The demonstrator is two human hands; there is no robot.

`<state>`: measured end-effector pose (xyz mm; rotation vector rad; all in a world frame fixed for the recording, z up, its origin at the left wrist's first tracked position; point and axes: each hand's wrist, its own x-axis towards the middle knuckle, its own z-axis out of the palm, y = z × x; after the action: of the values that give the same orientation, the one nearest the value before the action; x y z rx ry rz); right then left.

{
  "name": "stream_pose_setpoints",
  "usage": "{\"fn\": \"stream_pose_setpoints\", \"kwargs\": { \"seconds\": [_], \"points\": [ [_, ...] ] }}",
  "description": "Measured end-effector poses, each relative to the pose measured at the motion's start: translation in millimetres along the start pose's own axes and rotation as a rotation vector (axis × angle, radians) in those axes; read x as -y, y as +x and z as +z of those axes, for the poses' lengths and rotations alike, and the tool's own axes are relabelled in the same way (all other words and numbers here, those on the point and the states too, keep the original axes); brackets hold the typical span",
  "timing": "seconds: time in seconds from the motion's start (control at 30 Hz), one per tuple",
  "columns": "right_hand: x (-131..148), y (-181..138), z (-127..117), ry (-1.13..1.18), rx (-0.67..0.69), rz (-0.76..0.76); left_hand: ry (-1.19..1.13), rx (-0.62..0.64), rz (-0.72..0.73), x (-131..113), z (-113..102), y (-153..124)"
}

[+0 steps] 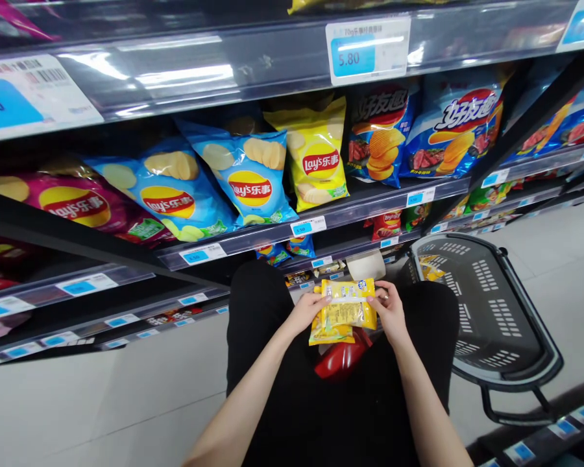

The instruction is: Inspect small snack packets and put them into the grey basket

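Note:
Both my hands hold a small stack of snack packets over my lap. The top one is a yellow packet (349,305) with a white strip and a blue mark at its corner. My left hand (307,310) grips its left edge, fingers curled. My right hand (389,311) grips the right edge, a ring on one finger. Under the yellow packet lies another yellow packet (328,335), and below that a red packet (340,360) rests on my black trousers.
Shop shelves (321,224) in front carry crisp bags: pink, blue and yellow Lay's, then blue bags further right, with price tags on the rails. A dark plastic shopping basket (486,311) stands on the pale tiled floor to my right, a yellow packet inside.

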<state>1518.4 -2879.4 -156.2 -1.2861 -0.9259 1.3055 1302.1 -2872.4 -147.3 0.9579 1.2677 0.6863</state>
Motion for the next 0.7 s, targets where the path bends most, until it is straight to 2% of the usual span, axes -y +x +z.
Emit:
{"fn": "stream_pose_setpoints", "kwargs": {
  "seconds": [0.23,0.53,0.7],
  "points": [
    [-2.6,2.1,-3.7,-0.018,-0.039,0.036,0.135,0.086,0.019,-1.4,1.1,-1.7],
    [-2.8,1.5,-4.0,-0.030,-0.066,0.041,0.147,0.211,0.049,0.1,-0.5,-5.2],
    [-1.9,1.2,-6.2,-0.040,-0.089,0.016,0.138,0.235,0.057,2.3,0.4,-4.7]
  ]
}}
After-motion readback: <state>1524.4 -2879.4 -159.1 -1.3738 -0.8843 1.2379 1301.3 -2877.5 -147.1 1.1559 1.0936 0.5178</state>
